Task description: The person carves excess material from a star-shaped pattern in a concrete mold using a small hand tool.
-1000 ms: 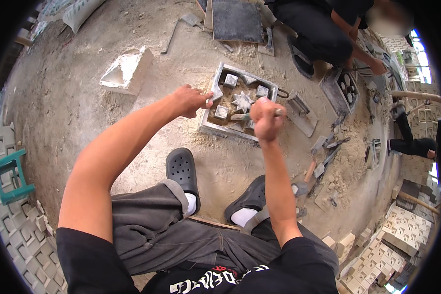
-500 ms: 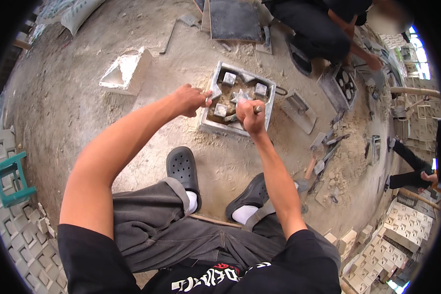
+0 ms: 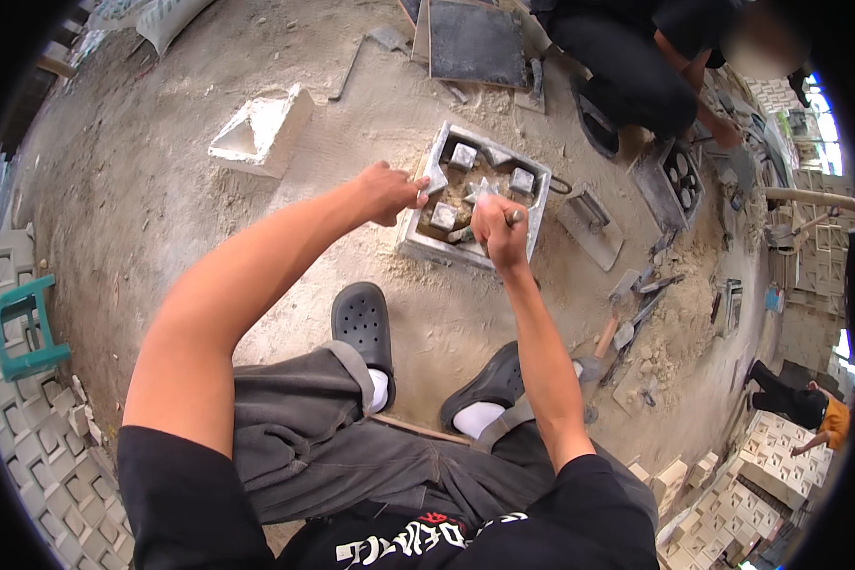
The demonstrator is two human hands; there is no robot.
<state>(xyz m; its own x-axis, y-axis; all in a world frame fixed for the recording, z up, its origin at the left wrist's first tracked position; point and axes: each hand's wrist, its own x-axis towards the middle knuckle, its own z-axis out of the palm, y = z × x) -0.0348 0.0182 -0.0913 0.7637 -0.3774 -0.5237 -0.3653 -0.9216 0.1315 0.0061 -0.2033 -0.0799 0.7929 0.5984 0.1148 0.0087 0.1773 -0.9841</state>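
Observation:
A square grey mould [image 3: 446, 255] sits on the ground beyond my feet. Inside it are several pale square blocks [image 3: 463, 157], a star-shaped piece [image 3: 481, 189] and brown sandy material. My left hand [image 3: 389, 193] has its fingers on the mould's left rim, appearing to grip it. Over the mould's near right part, my right hand [image 3: 502, 231] is closed round a tool with a short round handle [image 3: 514, 218]. The tool's working end is mostly hidden by the hand and the mould.
A white hollow block [image 3: 268, 133] lies beyond my left arm. Right of the mould are a flat float [image 3: 590, 228] and scattered hand tools [image 3: 636, 313]. At the far right, a crouching person [image 3: 627, 76] works by another mould [image 3: 670, 185]. A green stool [image 3: 27, 328] stands left.
The view has shifted slightly, so the mould and ground sit a little further right. Both hands keep nearly the same places on the mould. A distant person at the right has moved.

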